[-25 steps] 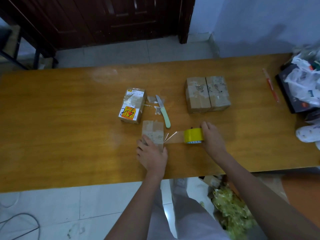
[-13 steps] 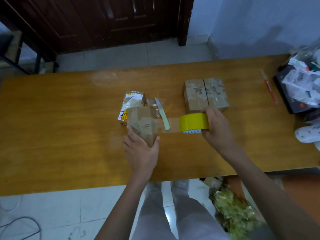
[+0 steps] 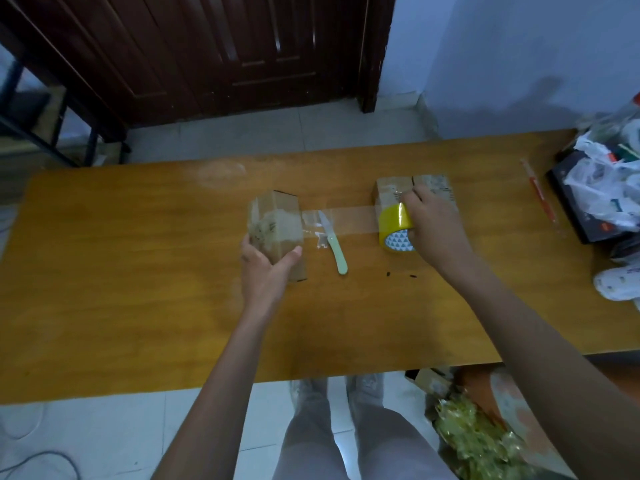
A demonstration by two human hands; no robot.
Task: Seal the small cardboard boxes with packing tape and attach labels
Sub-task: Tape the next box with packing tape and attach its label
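Left hand (image 3: 265, 268): I see it grasping a small cardboard box (image 3: 276, 227), thumb on the right face and the other fingers round the left side; the box is lifted and tilted above the table (image 3: 138, 289), left of centre.
Box in hand: old tape and some handwriting show on its front face. I cannot tell if its flaps are already closed fully.
Tape strip (image 3: 339, 220): a clear band runs from the right side of the held box across to the roll, stretched in the air and not yet cut.
Knife (image 3: 333, 244): a small knife with pale green handle lies on the table under the strip, between the two hands; nobody touches it.
Tape roll (image 3: 395, 227): yellow roll, grasped by my right hand (image 3: 433, 225), fingers curled over its top and side, pulling away from the box.
Two boxes (image 3: 415, 190): they stand side by side, touching, behind the right hand near the far edge of the table; both carry tape, so I judge them sealed. I cannot read any label on them.
Red pen (image 3: 540, 194): it lies further right, near a pile of plastic bags (image 3: 606, 188).
Progress: I judge the work about the middle. This box is in the taping step; cutting the strip, pressing it down and the labels are left.
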